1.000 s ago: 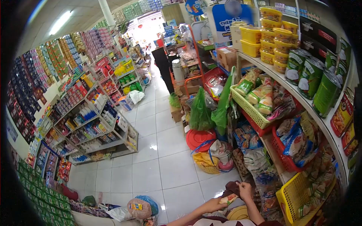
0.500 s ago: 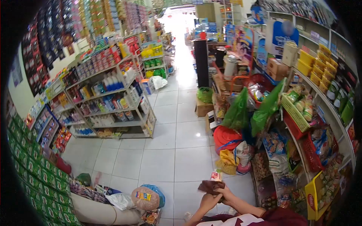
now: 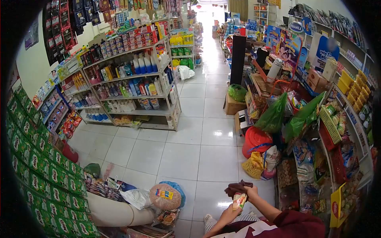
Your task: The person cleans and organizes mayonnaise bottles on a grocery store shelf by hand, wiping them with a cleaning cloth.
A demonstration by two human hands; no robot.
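My left hand [image 3: 229, 214] is closed around the lower end of a small packet [image 3: 239, 201] with a cream, green and red print. A crumpled dark brown cloth [image 3: 235, 189] hangs from my right hand [image 3: 251, 193], whose fingers are wrapped round its right end. The cloth lies just beyond the packet and overlaps its upper edge in this view. Both hands are held low in front of my body, over the tiled floor, close to a yellow basket [image 3: 252, 168].
To the right run shelves with snack packets and a red basket [image 3: 340, 166]. Green plastic bags [image 3: 274, 118] hang near a red lidded tub [image 3: 257, 139]. A metal shelf rack [image 3: 137, 98] of bottles stands left. At lower left, a round bundle [image 3: 164, 196] sits by green sachet strips [image 3: 43, 168].
My hands have come apart; the left now holds the packet on the near side of the cloth, which stays in the right. The view has turned, shifting the scene rightward.
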